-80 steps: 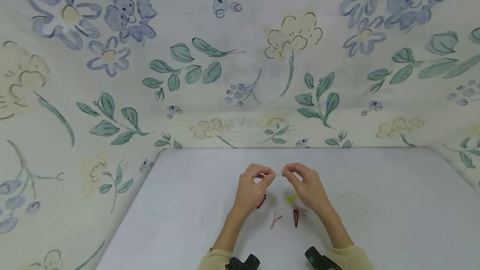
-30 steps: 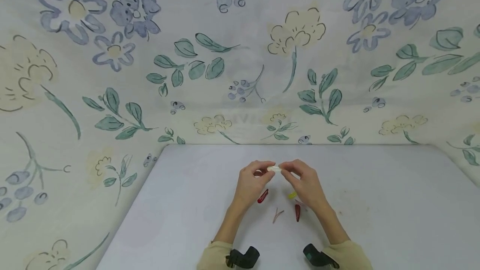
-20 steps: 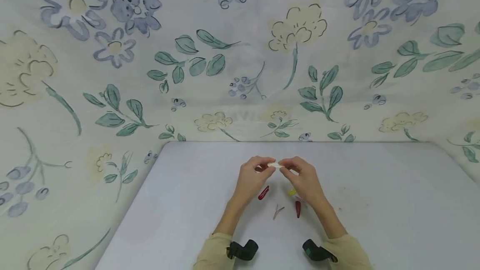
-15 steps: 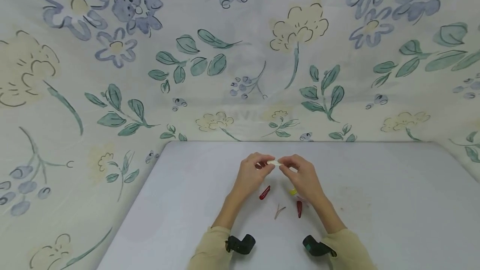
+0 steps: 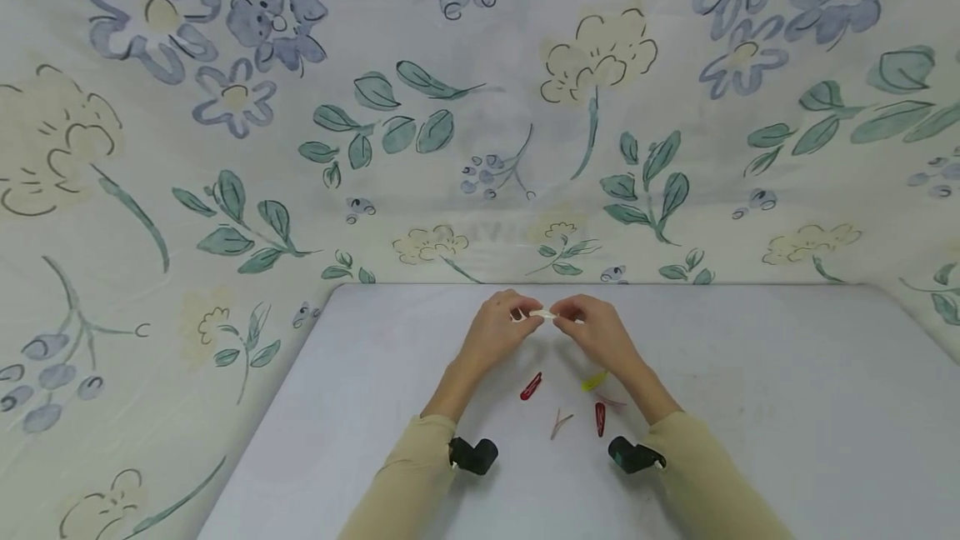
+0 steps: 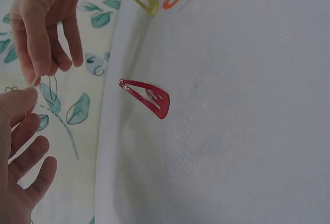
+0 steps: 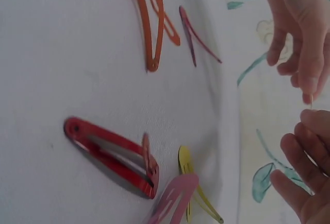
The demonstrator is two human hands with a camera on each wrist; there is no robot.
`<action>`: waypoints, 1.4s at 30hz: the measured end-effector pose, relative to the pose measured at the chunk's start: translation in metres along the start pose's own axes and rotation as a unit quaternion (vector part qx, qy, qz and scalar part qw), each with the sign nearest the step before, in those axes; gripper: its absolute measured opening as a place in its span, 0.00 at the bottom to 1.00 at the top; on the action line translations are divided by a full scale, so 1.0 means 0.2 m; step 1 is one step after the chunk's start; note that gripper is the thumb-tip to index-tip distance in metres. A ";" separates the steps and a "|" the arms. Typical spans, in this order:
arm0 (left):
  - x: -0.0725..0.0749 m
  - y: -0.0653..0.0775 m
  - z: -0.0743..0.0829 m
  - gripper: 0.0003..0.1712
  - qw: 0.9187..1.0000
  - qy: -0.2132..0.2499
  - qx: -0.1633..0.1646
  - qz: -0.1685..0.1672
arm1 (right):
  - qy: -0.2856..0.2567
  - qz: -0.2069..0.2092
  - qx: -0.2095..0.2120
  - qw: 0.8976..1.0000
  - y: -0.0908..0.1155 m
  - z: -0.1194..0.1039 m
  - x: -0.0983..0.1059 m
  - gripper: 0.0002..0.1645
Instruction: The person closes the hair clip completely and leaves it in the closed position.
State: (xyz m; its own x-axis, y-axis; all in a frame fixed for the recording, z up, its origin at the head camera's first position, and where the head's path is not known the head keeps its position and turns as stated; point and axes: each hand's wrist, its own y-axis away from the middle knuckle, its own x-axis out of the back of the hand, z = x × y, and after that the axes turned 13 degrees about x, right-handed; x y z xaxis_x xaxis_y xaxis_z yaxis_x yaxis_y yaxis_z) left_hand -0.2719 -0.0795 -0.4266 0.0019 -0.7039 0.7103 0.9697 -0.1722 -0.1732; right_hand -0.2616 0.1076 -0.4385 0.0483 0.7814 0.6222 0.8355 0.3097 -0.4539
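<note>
Over the far part of the table, my two hands hold a small whitish hair clip (image 5: 543, 314) between them. My left hand (image 5: 498, 326) pinches its left end with thumb and forefinger. On the other end, the thumb and forefinger of my right hand (image 5: 596, 333) pinch it. Fingertips hide much of the clip; in the right wrist view only a thin sliver shows between the hands. Below the hands lie a red snap clip (image 5: 531, 386), a yellow clip (image 5: 595, 382), a pink clip (image 5: 612, 402), another red clip (image 5: 600, 419) and an orange clip (image 7: 146, 28) standing bent open.
The white table (image 5: 375, 373) ends at a straight far edge just beyond the hands. Behind it hangs a flower-print cloth (image 5: 495, 107). Black wrist cameras (image 5: 475, 457) sit on both forearms, close above the tabletop.
Both hands have moved away toward the far edge, clip between them. The clip has turned from a thin edge to a broader side and now looks narrow again. The yellow and pink clips are less covered.
</note>
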 end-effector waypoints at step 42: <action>-0.08 -0.07 -0.15 0.06 0.992 -0.045 0.076 -0.095 | 0.095 -0.186 -0.086 0.974 -0.12 0.07 -0.11 0.05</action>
State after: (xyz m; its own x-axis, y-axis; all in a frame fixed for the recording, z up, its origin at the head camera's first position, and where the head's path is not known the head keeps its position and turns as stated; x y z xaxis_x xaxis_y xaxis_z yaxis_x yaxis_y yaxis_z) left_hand -0.2919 -0.0864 -0.4560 -0.1701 -0.6028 0.7796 0.9800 -0.1860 0.0700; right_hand -0.2907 0.0912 -0.4498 -0.1876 0.5132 0.8375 0.8931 0.4440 -0.0720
